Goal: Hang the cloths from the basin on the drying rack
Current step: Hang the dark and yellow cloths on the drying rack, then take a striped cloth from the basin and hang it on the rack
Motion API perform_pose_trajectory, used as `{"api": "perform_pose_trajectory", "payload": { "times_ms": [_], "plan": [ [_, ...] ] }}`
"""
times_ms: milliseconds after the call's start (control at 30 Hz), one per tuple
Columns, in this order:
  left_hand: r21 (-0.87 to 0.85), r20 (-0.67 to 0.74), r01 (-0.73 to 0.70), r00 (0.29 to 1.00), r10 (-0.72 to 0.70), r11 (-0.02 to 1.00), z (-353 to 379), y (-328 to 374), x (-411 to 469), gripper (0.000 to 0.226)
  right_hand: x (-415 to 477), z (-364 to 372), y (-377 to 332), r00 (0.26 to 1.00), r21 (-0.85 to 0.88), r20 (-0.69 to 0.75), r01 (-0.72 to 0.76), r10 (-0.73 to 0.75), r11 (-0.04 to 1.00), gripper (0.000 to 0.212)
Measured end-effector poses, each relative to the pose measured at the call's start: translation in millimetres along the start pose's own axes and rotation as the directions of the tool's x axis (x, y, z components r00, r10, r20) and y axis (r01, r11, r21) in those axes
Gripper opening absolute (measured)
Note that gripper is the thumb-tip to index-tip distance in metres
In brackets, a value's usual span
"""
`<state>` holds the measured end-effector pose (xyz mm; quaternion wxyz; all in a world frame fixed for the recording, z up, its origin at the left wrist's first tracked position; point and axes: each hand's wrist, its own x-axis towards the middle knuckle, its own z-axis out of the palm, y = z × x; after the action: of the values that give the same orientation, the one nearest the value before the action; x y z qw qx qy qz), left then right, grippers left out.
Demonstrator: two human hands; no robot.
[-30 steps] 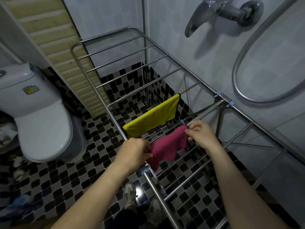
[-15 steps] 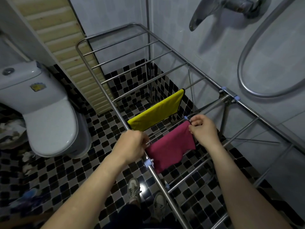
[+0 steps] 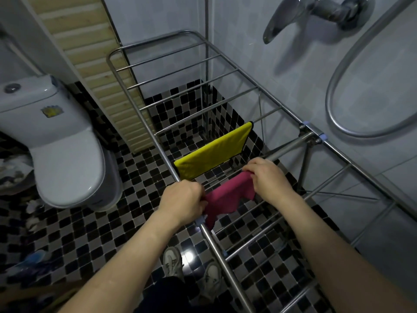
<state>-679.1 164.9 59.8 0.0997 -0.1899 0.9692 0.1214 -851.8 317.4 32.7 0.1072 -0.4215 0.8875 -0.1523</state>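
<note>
A steel drying rack [image 3: 144, 123] stands along the tiled wall, its bars running across. A yellow cloth [image 3: 214, 153] hangs flat over one bar near the rack's middle. Just in front of it a pink cloth [image 3: 228, 196] drapes over the neighbouring bar. My left hand [image 3: 182, 199] grips the pink cloth's left edge at the rack's near rail. My right hand [image 3: 267, 177] pinches its right top corner over the bar. The basin is out of view.
A white toilet [image 3: 67, 154] stands at the left on the black-and-grey checkered floor. A tap [image 3: 316, 12] and a looped metal shower hose [image 3: 343, 91] hang on the right wall. My shoes [image 3: 191, 267] show beneath the rack. A slatted wooden panel [image 3: 90, 48] leans behind.
The pink cloth, spread flat half a second ago, is now bunched and sagging between my hands, which have moved slightly closer. The view has shifted a little to the right.
</note>
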Motion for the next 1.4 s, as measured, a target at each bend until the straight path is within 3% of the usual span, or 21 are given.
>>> {"api": "perform_pose_trajectory", "payload": {
  "times_ms": [333, 467, 633, 800, 1000, 1167, 1400],
  "plan": [
    [-0.018, -0.112, -0.012, 0.994, 0.010, 1.000, 12.4, 1.4, -8.1, 0.027, 9.8, -13.9, -12.3, 0.983, -0.208, 0.184, 0.054, -0.015, 0.977, 0.035],
    [-0.040, -0.114, 0.020, 0.993, -0.024, 0.999, 14.0, 0.1, -12.3, 0.029, 2.9, -9.1, -23.8, 0.983, -0.168, 0.175, 0.081, -0.051, 0.982, 0.041],
    [-0.074, -0.116, 0.046, 0.992, -0.054, 0.996, 14.8, -1.3, -15.5, 0.030, 1.2, -8.2, -30.1, 0.970, -0.166, 0.229, 0.128, -0.088, 0.978, 0.031],
    [-0.135, -0.135, 0.094, 0.984, -0.112, 0.986, 16.8, 2.6, -20.5, 0.029, 7.1, -12.4, -38.3, 0.949, -0.186, 0.314, 0.085, -0.023, 0.979, 0.034],
    [-0.120, -0.119, 0.110, 0.985, -0.124, 0.987, 14.7, 3.8, -22.5, 0.029, -0.2, -8.9, -47.4, 0.951, -0.209, 0.308, 0.039, 0.028, 0.977, 0.041],
    [-0.307, -0.182, 0.063, 0.975, -0.124, 0.950, 17.2, -7.8, -35.5, 0.029, -4.6, -10.3, -59.6, 0.964, -0.238, 0.264, 0.084, -0.019, 0.967, 0.056],
    [-0.596, -0.321, 0.081, 0.888, -0.329, 0.799, -5.6, -46.1, -92.9, 0.025, -13.0, -20.3, -132.5, 0.968, 0.001, 0.208, 0.145, -0.142, 0.989, 0.040]
  ]
}}
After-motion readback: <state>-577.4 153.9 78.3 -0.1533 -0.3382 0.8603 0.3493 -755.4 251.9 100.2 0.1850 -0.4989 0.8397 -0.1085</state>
